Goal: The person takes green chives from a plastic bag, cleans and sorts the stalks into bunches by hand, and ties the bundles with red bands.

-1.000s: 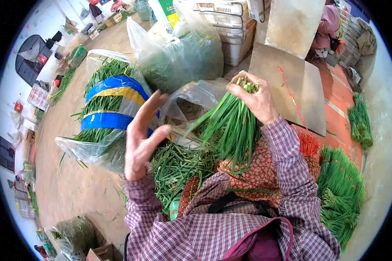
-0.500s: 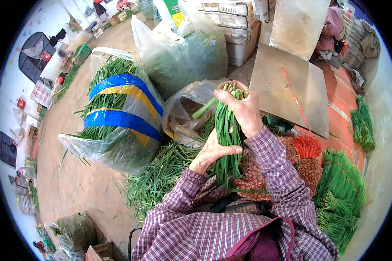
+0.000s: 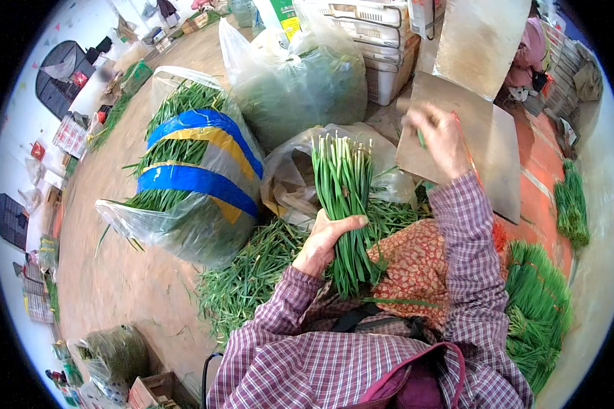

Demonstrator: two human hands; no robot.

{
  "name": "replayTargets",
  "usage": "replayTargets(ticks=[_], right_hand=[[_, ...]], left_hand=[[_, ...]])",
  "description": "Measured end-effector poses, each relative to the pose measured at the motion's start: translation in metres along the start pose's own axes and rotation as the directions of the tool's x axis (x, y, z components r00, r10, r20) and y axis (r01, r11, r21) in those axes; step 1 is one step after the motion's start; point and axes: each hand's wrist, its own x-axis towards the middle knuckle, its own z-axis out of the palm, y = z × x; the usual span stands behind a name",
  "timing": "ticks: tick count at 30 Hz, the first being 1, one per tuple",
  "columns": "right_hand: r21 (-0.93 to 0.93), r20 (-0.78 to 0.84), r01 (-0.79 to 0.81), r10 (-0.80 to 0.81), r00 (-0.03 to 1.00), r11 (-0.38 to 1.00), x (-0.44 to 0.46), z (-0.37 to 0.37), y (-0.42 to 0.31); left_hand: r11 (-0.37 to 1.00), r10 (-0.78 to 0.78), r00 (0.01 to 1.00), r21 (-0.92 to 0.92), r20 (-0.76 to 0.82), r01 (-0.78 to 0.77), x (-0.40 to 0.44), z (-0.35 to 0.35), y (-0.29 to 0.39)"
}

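My left hand is wrapped round the lower middle of a bunch of garlic chives, with its pale cut ends up and the leaves hanging down over my lap. Away from the bunch, my right hand is raised over the near-left part of a metal board. Its fingers are curled and partly smeared by motion, and a short green leaf piece sticks out below them. A red tie strip lies on the board, partly behind that hand. Loose chive leaves are heaped beside my left forearm.
A stuffed bag with blue and yellow bands stands at the left, a big clear bag of greens behind. Stacked white crates stand farther back. Tied chive bundles lie at my right. Another person's pink sleeve shows at top right.
My right hand has let go of the top of the bunch and moved right, over the board. The left hand keeps its hold, and the white stem ends now show fully.
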Motion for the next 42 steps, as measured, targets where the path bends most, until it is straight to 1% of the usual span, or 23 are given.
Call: replayTargets(ticks=[1, 2, 6, 8, 11, 14, 16, 22, 24, 25, 27, 28, 29, 30, 31, 32, 34, 35, 36, 38, 39, 40, 42], right_hand=[[-0.422, 0.132, 0.147, -0.099, 0.986, 0.894, -0.011, -0.004, 0.006], [-0.738, 0.289, 0.308, -0.132, 0.948, 0.601, -0.021, -0.005, 0.008], [-0.798, 0.220, 0.271, -0.160, 0.962, 0.538, -0.061, 0.022, -0.020], [-0.606, 0.297, 0.398, -0.268, 0.916, 0.688, -0.074, 0.043, -0.030], [-0.619, 0.446, 0.561, -0.342, 0.827, 0.549, -0.084, 0.062, -0.026], [-0.624, 0.451, 0.616, -0.422, 0.787, 0.481, -0.083, 0.069, -0.021], [-0.637, 0.446, 0.610, -0.419, 0.791, 0.472, -0.083, 0.072, -0.021], [-0.666, 0.459, 0.602, -0.394, 0.796, 0.440, -0.078, 0.071, -0.010], [-0.600, 0.437, 0.562, -0.356, 0.826, 0.569, -0.075, 0.070, -0.006], [-0.599, 0.437, 0.563, -0.356, 0.826, 0.570, -0.075, 0.069, -0.005], [-0.432, 0.400, 0.293, -0.110, 0.910, 0.853, -0.076, 0.063, -0.005], [-0.431, 0.401, 0.293, -0.110, 0.909, 0.853, -0.076, 0.058, -0.005], [-0.239, 0.428, 0.086, 0.026, 0.903, 0.967, -0.077, 0.052, -0.005], [-0.042, 0.480, -0.147, 0.148, 0.864, 0.988, -0.077, 0.049, -0.013], [0.053, 0.518, -0.288, 0.221, 0.827, 0.956, -0.078, 0.039, -0.028], [0.053, 0.517, -0.289, 0.221, 0.827, 0.956, -0.079, 0.037, -0.031], [-0.061, 0.447, -0.040, 0.063, 0.892, 0.997, -0.080, 0.035, -0.035], [-0.217, 0.407, 0.172, -0.071, 0.910, 0.961, -0.080, 0.040, -0.040], [-0.307, 0.400, 0.307, -0.171, 0.900, 0.901, -0.081, 0.047, -0.039], [-0.436, 0.396, 0.438, -0.269, 0.878, 0.786, -0.086, 0.060, -0.026], [-0.540, 0.413, 0.481, -0.280, 0.866, 0.691, -0.088, 0.065, -0.021], [-0.539, 0.414, 0.481, -0.279, 0.866, 0.692, -0.089, 0.067, -0.017], [-0.690, 0.377, 0.499, -0.329, 0.866, 0.523, -0.091, 0.071, -0.011]], left_hand=[[1.000, -0.015, 1.000, 0.005, -0.009, 0.015, 0.001, -0.003, 0.000], [0.999, -0.030, 0.999, 0.011, -0.017, 0.030, 0.003, -0.005, 0.001], [0.998, -0.048, 0.999, 0.041, -0.008, 0.049, 0.006, -0.010, -0.002], [0.997, -0.073, 0.997, 0.011, -0.003, 0.073, 0.005, -0.009, -0.004], [0.997, -0.078, 0.997, -0.013, 0.005, 0.078, 0.005, -0.006, -0.005], [0.998, -0.052, 0.998, -0.029, -0.031, 0.051, 0.001, -0.001, -0.003], [0.999, -0.015, 1.000, -0.052, -0.028, 0.013, 0.001, -0.002, -0.005], [0.998, -0.064, 0.997, -0.001, -0.032, 0.064, 0.002, -0.003, -0.003], [0.997, -0.073, 0.997, -0.009, -0.025, 0.073, 0.003, -0.006, -0.006], [0.996, -0.082, 0.996, -0.022, -0.017, 0.082, 0.004, -0.009, -0.008], [0.995, -0.089, 0.996, -0.036, -0.011, 0.089, 0.004, -0.012, -0.008], [0.994, -0.093, 0.996, -0.053, -0.010, 0.093, 0.004, -0.013, -0.007], [0.993, -0.097, 0.995, -0.070, -0.009, 0.096, 0.004, -0.014, -0.006], [0.993, -0.097, 0.995, -0.071, -0.011, 0.096, 0.004, -0.015, -0.006], [0.996, -0.079, 0.997, -0.044, -0.002, 0.079, 0.005, -0.017, -0.008], [0.998, -0.061, 0.998, -0.017, 0.008, 0.061, 0.007, -0.019, -0.009], [0.997, -0.072, 0.997, -0.005, 0.028, 0.072, 0.007, -0.021, -0.009], [0.997, -0.079, 0.996, -0.005, 0.032, 0.079, 0.008, -0.020, -0.009], [0.996, -0.085, 0.996, -0.004, 0.038, 0.085, 0.008, -0.019, -0.009], [0.995, -0.073, 0.997, -0.062, -0.002, 0.073, 0.006, -0.010, -0.009], [0.995, -0.070, 0.998, -0.071, 0.004, 0.070, 0.006, -0.010, -0.011], [0.995, -0.067, 0.998, -0.079, 0.008, 0.067, 0.006, -0.010, -0.013], [0.995, -0.079, 0.997, -0.063, -0.002, 0.079, 0.003, -0.009, -0.012]])
